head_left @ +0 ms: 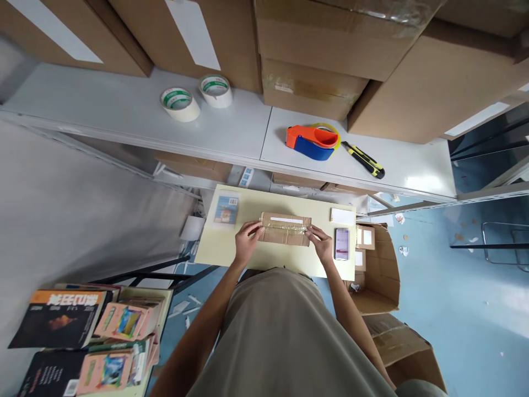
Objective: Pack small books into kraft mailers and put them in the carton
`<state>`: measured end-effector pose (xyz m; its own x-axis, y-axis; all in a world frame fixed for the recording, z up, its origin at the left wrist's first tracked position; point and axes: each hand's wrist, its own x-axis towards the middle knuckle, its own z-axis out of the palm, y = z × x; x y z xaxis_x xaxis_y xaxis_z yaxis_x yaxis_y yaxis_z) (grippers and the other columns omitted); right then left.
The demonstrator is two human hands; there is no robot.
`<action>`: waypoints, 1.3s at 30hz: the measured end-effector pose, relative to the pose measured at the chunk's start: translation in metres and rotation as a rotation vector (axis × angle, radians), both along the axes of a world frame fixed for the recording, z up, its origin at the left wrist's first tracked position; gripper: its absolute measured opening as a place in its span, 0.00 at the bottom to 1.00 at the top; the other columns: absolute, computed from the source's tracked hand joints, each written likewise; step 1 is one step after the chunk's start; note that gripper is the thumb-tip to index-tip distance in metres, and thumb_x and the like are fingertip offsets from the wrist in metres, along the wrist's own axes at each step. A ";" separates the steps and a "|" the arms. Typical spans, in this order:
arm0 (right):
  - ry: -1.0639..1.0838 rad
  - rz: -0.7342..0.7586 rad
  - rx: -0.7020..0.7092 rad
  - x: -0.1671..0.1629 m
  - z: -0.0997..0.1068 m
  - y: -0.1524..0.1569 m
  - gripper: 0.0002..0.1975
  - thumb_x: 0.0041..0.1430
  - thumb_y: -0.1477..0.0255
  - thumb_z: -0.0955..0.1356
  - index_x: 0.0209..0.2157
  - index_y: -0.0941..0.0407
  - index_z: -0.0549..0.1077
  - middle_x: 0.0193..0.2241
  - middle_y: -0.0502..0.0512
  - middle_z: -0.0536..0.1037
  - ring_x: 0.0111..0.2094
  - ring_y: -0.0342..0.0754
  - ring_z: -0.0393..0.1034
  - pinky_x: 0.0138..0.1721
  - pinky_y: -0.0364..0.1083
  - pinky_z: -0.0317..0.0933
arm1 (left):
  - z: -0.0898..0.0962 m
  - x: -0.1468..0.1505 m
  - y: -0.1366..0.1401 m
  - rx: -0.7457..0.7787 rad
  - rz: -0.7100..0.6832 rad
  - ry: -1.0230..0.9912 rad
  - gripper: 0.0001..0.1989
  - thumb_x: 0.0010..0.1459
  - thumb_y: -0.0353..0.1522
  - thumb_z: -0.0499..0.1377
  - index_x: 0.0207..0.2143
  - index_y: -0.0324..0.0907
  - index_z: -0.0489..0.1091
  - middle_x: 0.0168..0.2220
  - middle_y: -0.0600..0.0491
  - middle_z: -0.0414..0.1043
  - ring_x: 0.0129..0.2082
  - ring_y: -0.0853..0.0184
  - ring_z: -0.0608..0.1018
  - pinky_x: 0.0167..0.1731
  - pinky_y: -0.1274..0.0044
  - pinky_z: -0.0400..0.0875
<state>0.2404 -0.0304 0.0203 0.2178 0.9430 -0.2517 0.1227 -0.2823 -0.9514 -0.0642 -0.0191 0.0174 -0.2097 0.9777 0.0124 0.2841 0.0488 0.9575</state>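
Note:
A small flat cardboard package (pixel 285 236) with a white strip and shiny clear tape across its middle lies over the pale yellow table (pixel 215 251). My left hand (pixel 248 238) pinches its left end between thumb and fingers. At the opposite end, my right hand (pixel 320 242) grips the package near the end of the tape. To the left on the table rests a blue-covered book (pixel 226 209). Right of my right hand lie a phone (pixel 341 243) with its screen lit and a white box (pixel 342 215).
A grey shelf (pixel 136 105) above the table bears large cardboard boxes (pixel 314 38), a tape roll (pixel 181 105), an orange and blue tape dispenser (pixel 312 142) and a box cutter (pixel 363 160). Stacked books (pixel 61 320) sit lower left; an open carton (pixel 378 270) stands right.

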 end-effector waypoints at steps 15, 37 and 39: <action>0.089 -0.101 -0.036 -0.003 -0.008 -0.003 0.23 0.48 0.54 0.83 0.42 0.52 0.90 0.53 0.60 0.87 0.62 0.65 0.79 0.70 0.63 0.68 | 0.000 -0.001 0.000 -0.013 -0.005 -0.052 0.18 0.64 0.48 0.68 0.45 0.45 0.85 0.48 0.46 0.83 0.45 0.58 0.86 0.47 0.67 0.86; -0.211 0.009 0.139 -0.001 0.074 0.026 0.24 0.59 0.47 0.77 0.43 0.53 0.83 0.59 0.67 0.81 0.61 0.63 0.77 0.58 0.60 0.75 | 0.038 -0.009 0.036 0.082 -0.037 0.003 0.18 0.62 0.50 0.70 0.42 0.47 0.83 0.54 0.44 0.80 0.59 0.54 0.81 0.61 0.62 0.78; -0.342 0.052 0.294 0.000 0.110 0.052 0.21 0.65 0.50 0.74 0.48 0.52 0.82 0.61 0.66 0.80 0.63 0.62 0.75 0.60 0.60 0.73 | 0.067 -0.003 0.058 0.181 -0.059 0.022 0.14 0.64 0.47 0.69 0.43 0.47 0.83 0.54 0.45 0.80 0.58 0.54 0.81 0.63 0.60 0.76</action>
